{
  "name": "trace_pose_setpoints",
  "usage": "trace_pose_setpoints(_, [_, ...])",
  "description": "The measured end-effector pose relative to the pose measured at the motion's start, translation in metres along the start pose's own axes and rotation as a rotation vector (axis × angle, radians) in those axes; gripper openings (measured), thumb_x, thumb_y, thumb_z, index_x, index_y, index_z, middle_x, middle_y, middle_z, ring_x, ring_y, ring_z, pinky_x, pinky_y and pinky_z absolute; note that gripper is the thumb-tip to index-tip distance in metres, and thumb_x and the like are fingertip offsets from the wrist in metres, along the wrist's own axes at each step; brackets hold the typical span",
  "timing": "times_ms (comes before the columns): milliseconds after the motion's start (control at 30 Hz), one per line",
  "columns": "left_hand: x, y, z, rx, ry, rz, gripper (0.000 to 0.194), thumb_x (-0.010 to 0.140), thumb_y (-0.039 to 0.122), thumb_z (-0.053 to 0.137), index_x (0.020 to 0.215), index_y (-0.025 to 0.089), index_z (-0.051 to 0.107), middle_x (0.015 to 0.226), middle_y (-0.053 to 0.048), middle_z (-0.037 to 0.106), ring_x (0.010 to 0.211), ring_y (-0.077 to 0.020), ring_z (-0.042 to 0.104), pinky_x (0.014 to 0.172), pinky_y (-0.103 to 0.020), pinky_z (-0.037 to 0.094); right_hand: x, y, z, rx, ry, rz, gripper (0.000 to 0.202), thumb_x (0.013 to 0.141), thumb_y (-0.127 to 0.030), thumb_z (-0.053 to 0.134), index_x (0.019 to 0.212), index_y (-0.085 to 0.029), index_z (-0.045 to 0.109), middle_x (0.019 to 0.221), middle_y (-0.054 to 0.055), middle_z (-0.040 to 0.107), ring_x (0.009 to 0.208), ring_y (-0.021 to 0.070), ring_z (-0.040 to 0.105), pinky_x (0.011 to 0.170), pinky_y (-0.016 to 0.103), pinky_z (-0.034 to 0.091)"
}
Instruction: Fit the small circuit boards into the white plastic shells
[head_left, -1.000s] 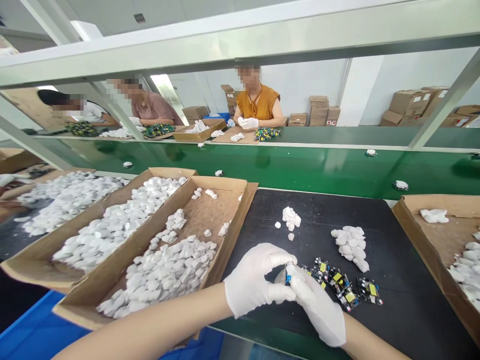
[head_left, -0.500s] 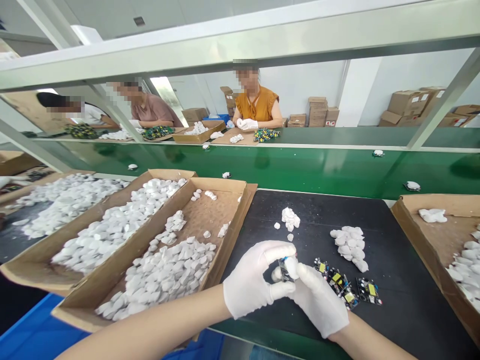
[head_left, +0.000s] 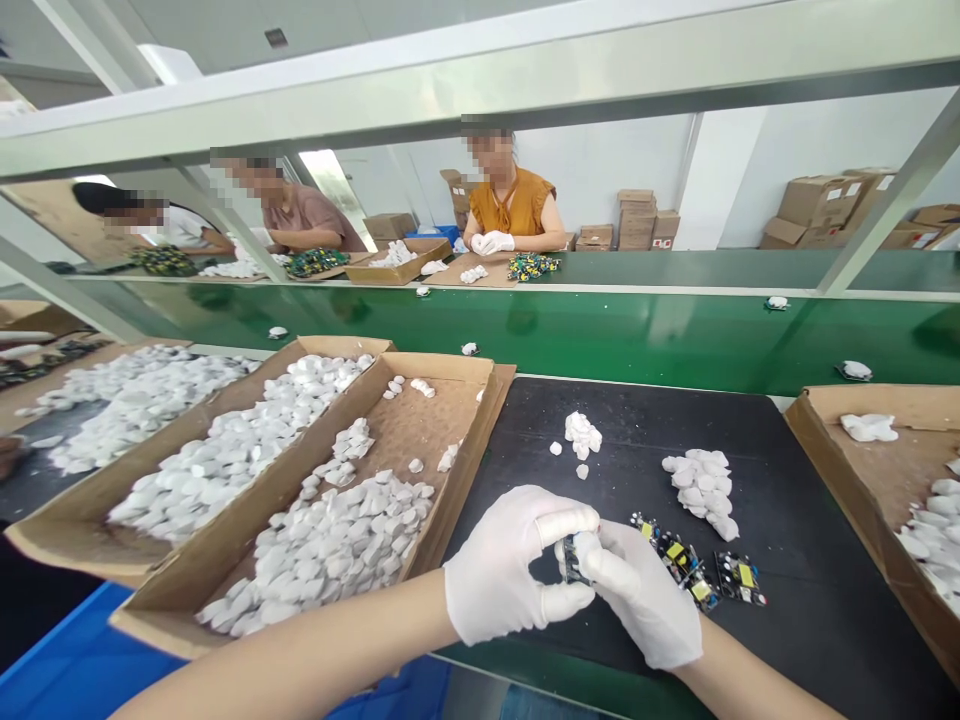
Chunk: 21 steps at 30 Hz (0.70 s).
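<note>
White-gloved, my left hand (head_left: 517, 565) grips a small circuit board (head_left: 574, 560) between thumb and fingers, above the black mat (head_left: 525, 440). My right hand (head_left: 641, 590), gloved too, closes on the board's right side, its fingers pressed to a white lump (head_left: 587, 550) there. Part of the board is hidden by the fingers. Just right of my hands lie several circuit boards (head_left: 675, 555) with yellow parts, one (head_left: 739, 578) a little apart. Beyond them is a pile of white lumps (head_left: 701, 490), and a smaller pile (head_left: 583, 435) lies farther left.
Cardboard trays of white lumps stand at left (head_left: 442, 510) and right (head_left: 817, 450). Behind the mat runs a green conveyor belt (head_left: 600, 335) carrying several boards with white lumps. Across it sit three people, one in an orange top (head_left: 517, 215). A blue bin (head_left: 67, 650) is at lower left.
The held board has turned more edge-on, and my right fingers have shifted over the white lump. Items on the green belt have moved right.
</note>
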<state>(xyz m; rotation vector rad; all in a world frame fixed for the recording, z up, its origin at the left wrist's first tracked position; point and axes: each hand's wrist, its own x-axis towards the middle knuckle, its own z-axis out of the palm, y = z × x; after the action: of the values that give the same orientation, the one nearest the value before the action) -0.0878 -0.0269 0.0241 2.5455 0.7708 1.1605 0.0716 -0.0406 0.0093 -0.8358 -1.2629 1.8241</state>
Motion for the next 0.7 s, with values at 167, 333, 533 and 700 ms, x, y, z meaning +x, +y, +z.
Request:
trace_pose_setpoints(167, [0.0012, 0.0036, -0.0011, 0.024, -0.069, -0.02, 0.038, 0.069, 0.018, 0.058, 0.107, 0.021, 0.053, 0.098, -0.007, 0.066, 0.083, -0.0205, 0.063, 0.073, -0.031, 0.049, 0.0015, 0.0, 0.0002, -0.062, 0.026, -0.022, 0.036, 0.073, -0.049, 0.061, 0.065, -0.017, 0.047, 0.065, -0.002, 0.04, 0.067, 0.0138, 0.037, 0.064, 0.029, 0.033])
trace_pose_setpoints(333, [0.004, 0.0073, -0.0027, -0.109, -0.094, -0.034, 0.042, 0.068, 0.012, 0.054, 0.109, 0.021, 0.053, 0.09, -0.005, 0.066, 0.06, -0.0123, 0.059, 0.06, -0.024, 0.048, 0.0007, 0.002, 0.0004, 0.084, -0.059, -0.057, 0.039, 0.08, -0.053, 0.049, 0.062, -0.019, 0.047, 0.068, 0.001, 0.044, 0.071, 0.0163, 0.04, 0.067, 0.031, 0.035])
trace_pose_setpoints(533, [0.005, 0.0054, -0.0043, -0.122, -0.082, -0.01, 0.041, 0.07, 0.019, 0.057, 0.11, 0.023, 0.054, 0.082, -0.004, 0.067, 0.068, -0.0162, 0.062, 0.066, -0.028, 0.048, -0.0013, 0.0039, 0.0, 0.049, -0.078, -0.044, 0.043, 0.08, -0.055, 0.049, 0.059, -0.018, 0.042, 0.065, 0.001, 0.043, 0.066, 0.014, 0.039, 0.065, 0.029, 0.033])
trace_pose_setpoints(700, [0.0034, 0.003, -0.0019, -0.164, -0.18, -0.005, 0.039, 0.071, 0.017, 0.058, 0.11, 0.023, 0.056, 0.069, 0.0, 0.065, 0.055, -0.013, 0.059, 0.059, -0.026, 0.047, -0.0007, 0.0051, 0.0012, -0.048, -0.025, -0.071, 0.045, 0.078, -0.057, 0.05, 0.056, -0.018, 0.04, 0.061, -0.001, 0.041, 0.061, 0.0131, 0.038, 0.06, 0.028, 0.031])
